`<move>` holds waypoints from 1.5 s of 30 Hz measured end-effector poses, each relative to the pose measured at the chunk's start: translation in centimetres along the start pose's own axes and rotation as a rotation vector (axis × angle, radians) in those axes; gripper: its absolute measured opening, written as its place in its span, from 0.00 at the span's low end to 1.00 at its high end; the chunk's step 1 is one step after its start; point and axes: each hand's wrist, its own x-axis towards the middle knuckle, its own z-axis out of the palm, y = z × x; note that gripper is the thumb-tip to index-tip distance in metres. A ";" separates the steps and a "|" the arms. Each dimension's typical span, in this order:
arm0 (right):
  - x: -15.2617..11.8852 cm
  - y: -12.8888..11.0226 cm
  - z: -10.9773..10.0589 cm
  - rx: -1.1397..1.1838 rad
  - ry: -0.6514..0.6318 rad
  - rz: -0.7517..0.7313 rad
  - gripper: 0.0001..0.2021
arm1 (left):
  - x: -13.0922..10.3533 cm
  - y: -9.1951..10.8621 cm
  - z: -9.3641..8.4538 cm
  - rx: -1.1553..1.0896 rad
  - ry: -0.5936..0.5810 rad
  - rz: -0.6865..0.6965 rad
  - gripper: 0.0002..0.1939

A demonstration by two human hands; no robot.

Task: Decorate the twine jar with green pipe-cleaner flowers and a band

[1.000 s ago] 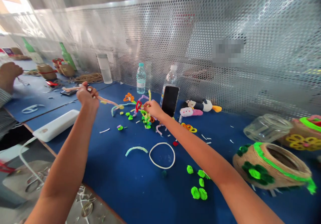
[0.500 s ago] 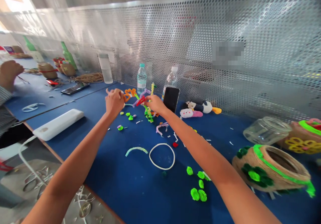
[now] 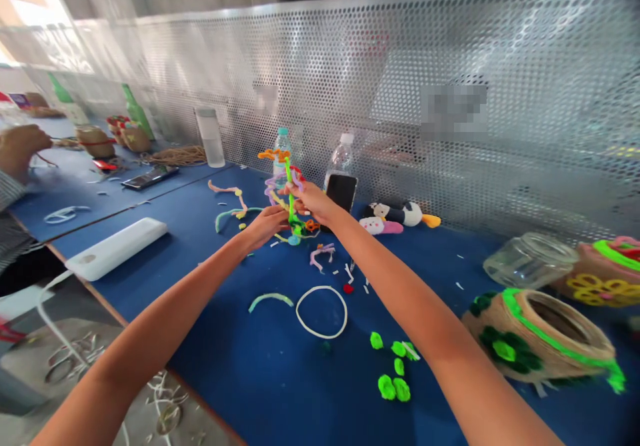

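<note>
My right hand [image 3: 313, 201] is closed on a bundle of coloured pipe cleaners [image 3: 289, 178], with green, purple and red strands showing and an orange shape at its top. Just below and to the left, my left hand [image 3: 270, 223] has its fingertips at the lower part of the green stem; what they pinch is too small to tell. Beside the left hand lie pink and teal pipe cleaners [image 3: 240, 199]. A white ring [image 3: 321, 312], a pale green curved strip [image 3: 270, 297] and several bright green pompoms [image 3: 393, 387] lie nearer on the blue table.
At the right are a twine-wrapped jar [image 3: 540, 336] and a glass jar [image 3: 530, 259]. A phone [image 3: 341, 193], bottles [image 3: 283, 146] and plush toys [image 3: 395, 218] stand or lie behind. A white power strip [image 3: 117, 247] is left; another person's hand [image 3: 23, 149] is far left.
My left hand has moved right and down, beside my right hand. The pipe cleaner bundle now stands more upright, and pink and teal strands show on the table at the left.
</note>
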 end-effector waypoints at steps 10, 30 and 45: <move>-0.5 -1.8 -3.3 0.225 0.290 -0.044 0.18 | 0.9 -0.8 -2.1 0.169 0.200 0.065 0.18; -1.5 -3.1 -5.5 0.310 0.139 -0.034 0.18 | 0.1 0.7 -8.4 0.963 0.738 -0.048 0.11; -5.1 -5.2 -2.6 -0.155 -0.274 -0.026 0.17 | -0.9 2.8 -0.8 1.044 0.384 0.296 0.13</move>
